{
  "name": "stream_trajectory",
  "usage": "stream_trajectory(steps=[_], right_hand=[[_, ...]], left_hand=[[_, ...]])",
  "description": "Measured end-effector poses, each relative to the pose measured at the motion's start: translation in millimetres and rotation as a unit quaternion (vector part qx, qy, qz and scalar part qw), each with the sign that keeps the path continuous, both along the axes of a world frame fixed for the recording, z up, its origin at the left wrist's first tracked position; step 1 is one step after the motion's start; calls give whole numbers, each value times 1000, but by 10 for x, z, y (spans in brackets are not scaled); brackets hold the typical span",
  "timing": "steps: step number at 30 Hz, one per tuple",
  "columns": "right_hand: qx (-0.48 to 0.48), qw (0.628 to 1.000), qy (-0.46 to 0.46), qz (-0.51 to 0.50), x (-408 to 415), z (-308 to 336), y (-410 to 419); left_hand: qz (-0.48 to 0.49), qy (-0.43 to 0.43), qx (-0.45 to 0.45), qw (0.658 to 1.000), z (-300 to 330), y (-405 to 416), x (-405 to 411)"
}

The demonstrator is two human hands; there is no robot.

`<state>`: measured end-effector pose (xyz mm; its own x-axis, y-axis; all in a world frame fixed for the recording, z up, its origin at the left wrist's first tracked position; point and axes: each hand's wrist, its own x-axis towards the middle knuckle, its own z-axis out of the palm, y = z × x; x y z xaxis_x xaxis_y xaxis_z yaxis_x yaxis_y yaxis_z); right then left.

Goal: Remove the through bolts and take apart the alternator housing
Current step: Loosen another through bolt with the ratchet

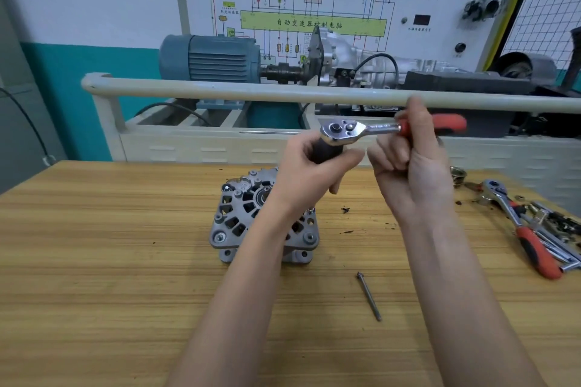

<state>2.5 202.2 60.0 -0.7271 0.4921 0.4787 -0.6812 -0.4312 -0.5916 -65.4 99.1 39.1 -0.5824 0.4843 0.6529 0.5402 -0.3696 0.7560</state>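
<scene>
The grey alternator sits on the wooden bench, partly hidden behind my left forearm. One long through bolt lies loose on the bench to its front right. Above the alternator I hold a ratchet wrench level in the air. My left hand grips the dark socket under the ratchet's head. My right hand holds the ratchet's red handle, its thumb over the shaft.
A second red-handled ratchet lies at the bench's right edge among several sockets and small parts. A threaded brass fitting stands near them. Behind the bench, a cream rail fronts a training rig with a blue motor and gearbox.
</scene>
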Motion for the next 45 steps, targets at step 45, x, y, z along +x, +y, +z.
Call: stream_trajectory(steps=[45], right_hand=[[-186,939,174,230,-37,138,107]], left_hand=[[72,14,-2,997,-16,121,44]])
